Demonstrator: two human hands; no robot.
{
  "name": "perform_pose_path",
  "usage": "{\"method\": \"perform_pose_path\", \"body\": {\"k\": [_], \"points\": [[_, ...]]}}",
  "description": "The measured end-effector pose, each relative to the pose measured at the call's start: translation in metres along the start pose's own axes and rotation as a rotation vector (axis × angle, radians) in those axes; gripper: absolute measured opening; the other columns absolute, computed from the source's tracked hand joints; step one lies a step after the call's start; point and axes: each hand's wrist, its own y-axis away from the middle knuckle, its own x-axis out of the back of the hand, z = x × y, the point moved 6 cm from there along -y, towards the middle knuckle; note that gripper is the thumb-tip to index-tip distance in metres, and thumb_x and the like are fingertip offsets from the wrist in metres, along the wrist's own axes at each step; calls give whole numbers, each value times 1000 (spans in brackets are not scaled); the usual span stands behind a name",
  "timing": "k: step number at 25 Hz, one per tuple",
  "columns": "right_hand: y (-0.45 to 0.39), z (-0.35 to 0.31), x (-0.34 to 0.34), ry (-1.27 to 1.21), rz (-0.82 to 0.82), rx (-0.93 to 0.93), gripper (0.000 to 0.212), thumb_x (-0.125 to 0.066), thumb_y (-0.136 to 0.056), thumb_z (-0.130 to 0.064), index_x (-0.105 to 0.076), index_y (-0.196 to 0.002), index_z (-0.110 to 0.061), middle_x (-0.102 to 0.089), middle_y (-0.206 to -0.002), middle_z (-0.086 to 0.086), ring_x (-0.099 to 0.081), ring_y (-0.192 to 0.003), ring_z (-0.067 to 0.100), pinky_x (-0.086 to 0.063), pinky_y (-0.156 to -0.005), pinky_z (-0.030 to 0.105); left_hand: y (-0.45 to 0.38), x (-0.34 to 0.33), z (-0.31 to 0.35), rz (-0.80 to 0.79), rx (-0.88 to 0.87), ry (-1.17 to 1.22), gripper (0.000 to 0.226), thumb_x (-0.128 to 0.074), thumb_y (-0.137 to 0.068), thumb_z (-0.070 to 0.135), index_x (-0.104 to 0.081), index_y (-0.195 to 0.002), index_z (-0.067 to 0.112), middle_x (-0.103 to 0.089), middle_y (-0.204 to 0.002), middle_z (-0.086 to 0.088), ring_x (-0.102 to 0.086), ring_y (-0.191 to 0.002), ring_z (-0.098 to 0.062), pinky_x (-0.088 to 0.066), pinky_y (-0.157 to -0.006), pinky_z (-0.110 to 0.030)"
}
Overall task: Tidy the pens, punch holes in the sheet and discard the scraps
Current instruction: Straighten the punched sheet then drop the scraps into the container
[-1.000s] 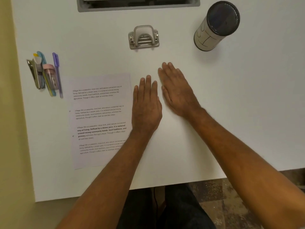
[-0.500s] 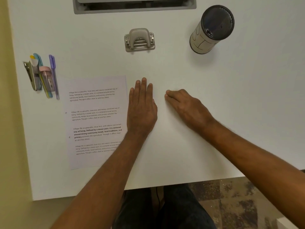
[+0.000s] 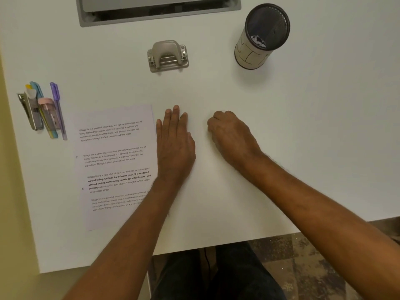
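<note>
A printed sheet [image 3: 114, 161] lies flat at the left of the white desk [image 3: 313, 137], with two small holes near its left margin. My left hand [image 3: 175, 146] rests flat beside the sheet's right edge, fingers together, holding nothing. My right hand [image 3: 232, 137] sits a little to the right, curled into a loose fist on the desk. A grey hole punch [image 3: 167, 56] stands farther back, apart from both hands. Pens and highlighters [image 3: 46, 111] lie in a bunch at the far left. A dark mesh cup [image 3: 260, 36] stands at the back right with pale scraps inside.
A grey cable slot [image 3: 160, 11] runs along the desk's back edge. A metal stapler [image 3: 29, 110] lies with the pens. The desk's front edge is near my lap, with patterned floor [image 3: 313, 267] below at the right. A yellow wall borders the left.
My right hand has pulled back from a flat, fingers-out pose and curled into a fist. My left hand stayed flat beside the sheet. The camera has shifted slightly.
</note>
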Motion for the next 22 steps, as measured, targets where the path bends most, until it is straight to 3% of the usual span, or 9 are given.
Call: {"method": "perform_pose_path", "body": {"k": [3,5,7,9,12,15,18,22], "points": [[-5,34,15,-518,-51,-440,13,-70,-86,-4,-76,-85,-15,-72,-88,-8,-67,-81,11,-56,-73,28,-11,13,6,65,52,58,48,-43,-104,15,-44,-151,6,-42,-160,-12,-34,-153,-29,-16,-129,-50],[-3,52,29,-884,-38,-650,16,-75,-85,-2,-79,-87,-16,-76,-86,-5,-70,-79,7,-58,-78,24,-32,27,19,148,79,205,45,-47,-104,17,-48,-148,6,-51,-153,-9,-43,-146,-26,-23,-127,-46],[-3,59,53,-1162,20,-721,16,-73,-88,6,-77,-89,-10,-76,-83,1,-71,-75,8,-61,-81,22,-64,39,34,188,109,398,43,-52,-103,21,-51,-144,9,-55,-146,-6,-48,-138,-22,-34,-122,-40],[-7,65,85,-1269,104,-713,18,-71,-88,10,-75,-87,-7,-75,-75,-1,-72,-72,8,-62,-81,22,-101,44,51,152,108,538,47,-61,-99,25,-51,-143,12,-55,-144,-4,-52,-133,-21,-43,-114,-40],[-28,86,138,-1169,270,-627,22,-74,-84,8,-76,-84,-14,-76,-72,-5,-72,-74,11,-62,-85,27,-147,40,83,24,-12,590,71,-75,-88,31,-45,-148,9,-51,-148,-7,-52,-133,-24,-45,-112,-41],[-56,103,177,-768,414,-510,23,-75,-78,-4,-78,-80,-27,-76,-77,-13,-72,-77,4,-62,-84,25,-176,26,108,-105,-58,613,98,-84,-78,41,-33,-155,10,-42,-155,-7,-45,-140,-23,-42,-116,-43],[-81,108,179,-389,363,-430,22,-69,-85,-7,-80,-94,-24,-73,-89,-15,-68,-82,0,-57,-80,13,-192,14,127,-188,-72,657,110,-88,-73,42,-26,-158,11,-38,-159,-7,-40,-145,-23,-39,-120,-39],[-96,108,167,-181,266,-322,24,-62,-93,-9,-80,-106,-18,-76,-109,1,-70,-98,15,-60,-89,34,-204,4,133,-153,-89,722,115,-90,-68,43,-28,-157,8,-45,-154,-7,-46,-141,-22,-43,-117,-41]]}}
